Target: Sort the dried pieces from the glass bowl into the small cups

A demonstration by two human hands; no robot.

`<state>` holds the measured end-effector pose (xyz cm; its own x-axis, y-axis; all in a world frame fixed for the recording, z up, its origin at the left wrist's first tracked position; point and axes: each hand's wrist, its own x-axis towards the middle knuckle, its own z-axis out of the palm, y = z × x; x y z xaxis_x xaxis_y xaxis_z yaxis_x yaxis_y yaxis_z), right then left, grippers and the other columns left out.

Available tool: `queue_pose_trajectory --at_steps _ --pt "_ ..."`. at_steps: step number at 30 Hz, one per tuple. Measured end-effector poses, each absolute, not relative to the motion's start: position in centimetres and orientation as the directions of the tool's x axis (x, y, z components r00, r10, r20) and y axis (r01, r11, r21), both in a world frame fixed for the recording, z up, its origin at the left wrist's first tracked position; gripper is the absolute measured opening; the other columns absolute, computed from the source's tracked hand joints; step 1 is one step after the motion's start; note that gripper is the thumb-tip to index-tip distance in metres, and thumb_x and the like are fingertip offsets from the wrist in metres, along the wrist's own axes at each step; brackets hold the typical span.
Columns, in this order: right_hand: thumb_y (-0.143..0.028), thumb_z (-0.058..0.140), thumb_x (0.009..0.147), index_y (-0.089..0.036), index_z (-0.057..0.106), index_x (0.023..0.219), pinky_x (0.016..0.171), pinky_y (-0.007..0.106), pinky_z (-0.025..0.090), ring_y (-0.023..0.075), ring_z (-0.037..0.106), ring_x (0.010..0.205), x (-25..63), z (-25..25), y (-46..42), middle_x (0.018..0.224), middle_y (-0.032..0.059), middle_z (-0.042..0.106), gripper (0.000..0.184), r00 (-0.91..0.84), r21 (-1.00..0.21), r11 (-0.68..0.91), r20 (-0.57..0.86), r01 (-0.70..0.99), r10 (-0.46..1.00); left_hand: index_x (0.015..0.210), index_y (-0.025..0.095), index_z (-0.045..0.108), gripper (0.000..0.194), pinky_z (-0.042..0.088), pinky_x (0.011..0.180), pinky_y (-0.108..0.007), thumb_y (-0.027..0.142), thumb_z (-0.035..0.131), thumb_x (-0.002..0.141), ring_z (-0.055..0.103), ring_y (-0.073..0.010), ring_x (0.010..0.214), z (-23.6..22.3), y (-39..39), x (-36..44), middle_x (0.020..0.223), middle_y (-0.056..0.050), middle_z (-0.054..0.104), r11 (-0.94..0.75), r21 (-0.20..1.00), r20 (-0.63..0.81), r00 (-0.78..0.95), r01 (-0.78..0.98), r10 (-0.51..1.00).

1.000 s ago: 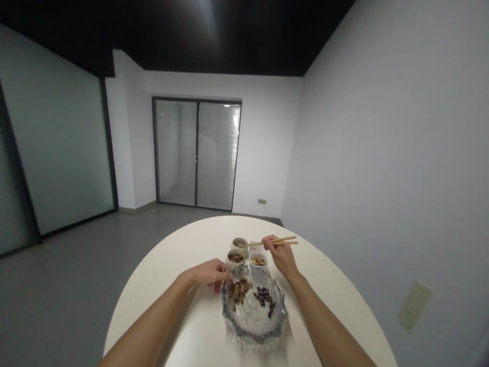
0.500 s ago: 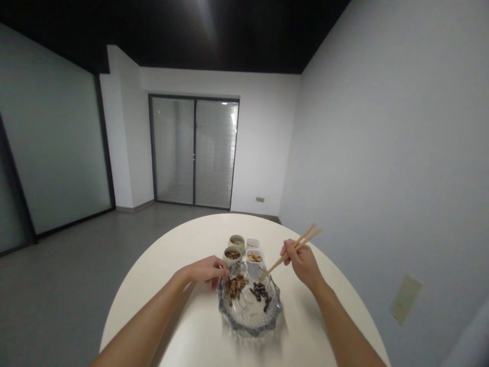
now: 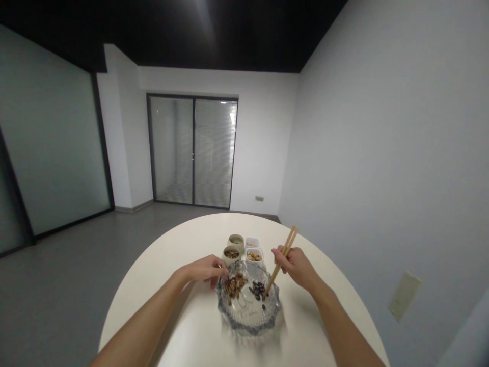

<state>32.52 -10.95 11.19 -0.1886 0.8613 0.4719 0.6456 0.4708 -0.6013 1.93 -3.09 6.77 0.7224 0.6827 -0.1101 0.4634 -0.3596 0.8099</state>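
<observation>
A clear glass dish (image 3: 248,321) sits on the round white table (image 3: 183,265). In it lie a pile of striped brown seeds (image 3: 234,284) on the left and a pile of dark beans (image 3: 257,290) on the right. My right hand (image 3: 293,265) is closed on a pair of wooden chopsticks (image 3: 281,260), whose tips reach down into the dark beans. My left hand (image 3: 206,269) rests on the dish's left rim with its fingers curled against the glass.
Behind the dish stand two round cups (image 3: 231,253) (image 3: 236,240) and two small white square cups (image 3: 254,255) (image 3: 252,241) holding nuts or seeds. The table's right edge lies close to a grey wall. Grey floor and glass doors are beyond.
My right hand swung the chopsticks from over the small cups back and down into the dish, tips now in the dark beans. My left hand stayed on the rim.
</observation>
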Motion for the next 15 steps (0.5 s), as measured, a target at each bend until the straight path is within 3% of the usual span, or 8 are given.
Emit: queue_pose_trajectory --at_steps 8,15 --pt "-0.056 0.042 0.096 -0.021 0.06 0.06 0.046 0.025 0.039 0.0151 0.052 0.043 32.48 10.91 -10.73 0.046 -0.001 0.051 0.053 -0.104 -0.684 0.464 0.499 0.562 0.86 0.086 0.015 0.067 0.041 0.031 0.045 -0.022 0.054 0.058 0.08 0.055 -0.0134 0.05 6.46 -2.85 1.79 0.056 0.002 0.057 -0.356 0.802 -0.118 0.712 0.479 0.692" --pt "-0.055 0.044 0.096 -0.02 0.062 0.063 0.048 0.025 0.041 0.0144 0.051 0.042 32.18 10.5 -10.6 0.045 -0.0019 0.051 0.051 -0.174 -0.679 0.459 0.446 0.573 0.878 0.089 0.014 0.069 0.041 0.032 0.047 -0.023 0.052 0.058 0.079 0.056 -0.0139 0.05 6.47 -2.81 1.75 0.057 0.001 0.059 -0.358 0.793 -0.125 0.706 0.493 0.697"
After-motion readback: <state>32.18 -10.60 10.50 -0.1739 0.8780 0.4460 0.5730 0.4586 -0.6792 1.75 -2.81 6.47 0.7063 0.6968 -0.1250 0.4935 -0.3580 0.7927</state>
